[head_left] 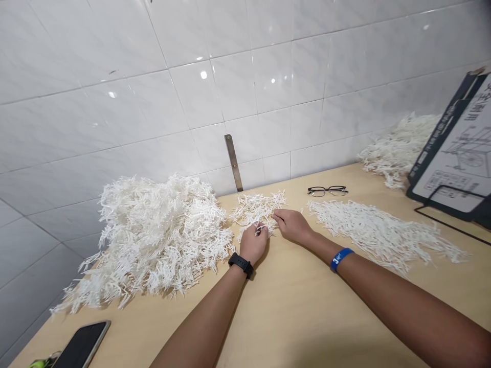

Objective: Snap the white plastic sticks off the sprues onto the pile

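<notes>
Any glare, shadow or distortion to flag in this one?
Head view: lamp glare spots the tiled wall, the brightest above the metal strip; a soft shadow darkens the table at the bottom, between the forearms; tile lines slant, and the frame looks wide-angle; strands in the large white pile blur together; strands at the left hand are too fine to separate.

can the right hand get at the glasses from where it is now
Probably yes. The right hand is near the glasses, and only the end of the low, flat spread of white strands lies close to the way. Its fingers are at the small middle pile, though.
</notes>
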### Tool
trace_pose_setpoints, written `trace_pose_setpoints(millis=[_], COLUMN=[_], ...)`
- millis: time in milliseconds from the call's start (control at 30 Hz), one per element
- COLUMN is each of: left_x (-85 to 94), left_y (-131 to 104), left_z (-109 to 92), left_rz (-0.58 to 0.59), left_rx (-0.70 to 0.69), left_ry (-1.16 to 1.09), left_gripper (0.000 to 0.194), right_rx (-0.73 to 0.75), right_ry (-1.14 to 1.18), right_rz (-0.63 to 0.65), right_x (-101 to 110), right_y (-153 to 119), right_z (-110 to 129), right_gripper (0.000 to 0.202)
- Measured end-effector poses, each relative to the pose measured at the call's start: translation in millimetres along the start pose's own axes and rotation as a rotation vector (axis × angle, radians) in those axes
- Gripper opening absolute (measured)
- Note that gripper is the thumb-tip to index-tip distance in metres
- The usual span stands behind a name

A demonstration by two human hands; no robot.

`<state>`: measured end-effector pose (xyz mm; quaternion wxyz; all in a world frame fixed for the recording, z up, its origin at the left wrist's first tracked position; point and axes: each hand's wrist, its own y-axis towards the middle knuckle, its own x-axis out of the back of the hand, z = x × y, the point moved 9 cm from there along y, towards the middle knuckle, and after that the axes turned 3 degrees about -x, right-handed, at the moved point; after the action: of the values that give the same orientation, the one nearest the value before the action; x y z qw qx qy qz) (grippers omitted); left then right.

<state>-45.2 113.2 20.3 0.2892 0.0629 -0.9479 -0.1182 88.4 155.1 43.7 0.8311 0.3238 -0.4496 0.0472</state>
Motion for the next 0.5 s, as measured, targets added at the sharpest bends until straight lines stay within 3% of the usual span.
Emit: trace_pose_setpoints(millis=[300, 500], left_x=[-4.7, -5.8], left_y=[2.3, 1.3], left_z=[3.4, 1.5], left_rz=[0.026, 0.037], left_rx=[0.012, 0.002], left_ry=[0.048, 0.098], left_gripper=[0.017, 0.021], right_rx=[-0.022, -0.175], right_ry=[-0.094, -0.005], right_rz=[-0.044, -0.104], right_x=[4.8, 16.3], right_y=[3.3, 3.4], right_z=[1.9, -23.9], right_gripper=[0.026, 0.030])
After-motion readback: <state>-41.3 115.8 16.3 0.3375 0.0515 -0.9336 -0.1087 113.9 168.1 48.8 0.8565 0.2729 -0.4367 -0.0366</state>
